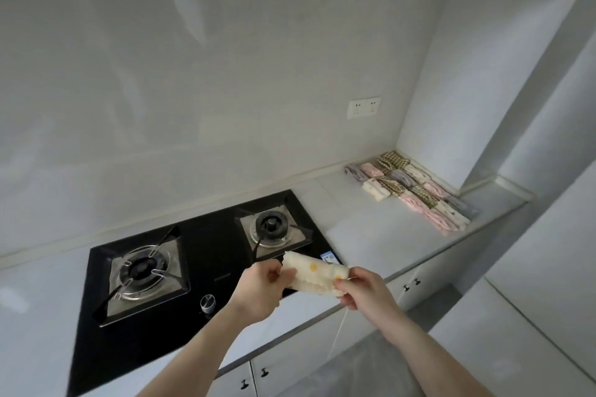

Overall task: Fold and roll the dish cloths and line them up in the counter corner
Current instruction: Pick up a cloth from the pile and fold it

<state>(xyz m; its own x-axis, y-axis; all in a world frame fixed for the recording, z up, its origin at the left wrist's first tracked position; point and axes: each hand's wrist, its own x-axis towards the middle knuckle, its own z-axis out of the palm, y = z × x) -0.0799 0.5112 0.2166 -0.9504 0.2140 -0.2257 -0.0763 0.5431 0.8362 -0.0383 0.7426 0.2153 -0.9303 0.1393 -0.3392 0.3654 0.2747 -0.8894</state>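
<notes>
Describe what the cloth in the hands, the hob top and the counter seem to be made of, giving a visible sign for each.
Cloth: soft textured fabric, probably cotton; it bends and has a wavy edge.
Hob top: glossy black, likely glass; it shows faint reflections.
Counter: pale, smooth and matte, perhaps stone or composite; the look leaves it open.

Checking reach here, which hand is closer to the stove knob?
Left. The left hand is just right of the knob; the right hand is farther right, past the cloth.
</notes>
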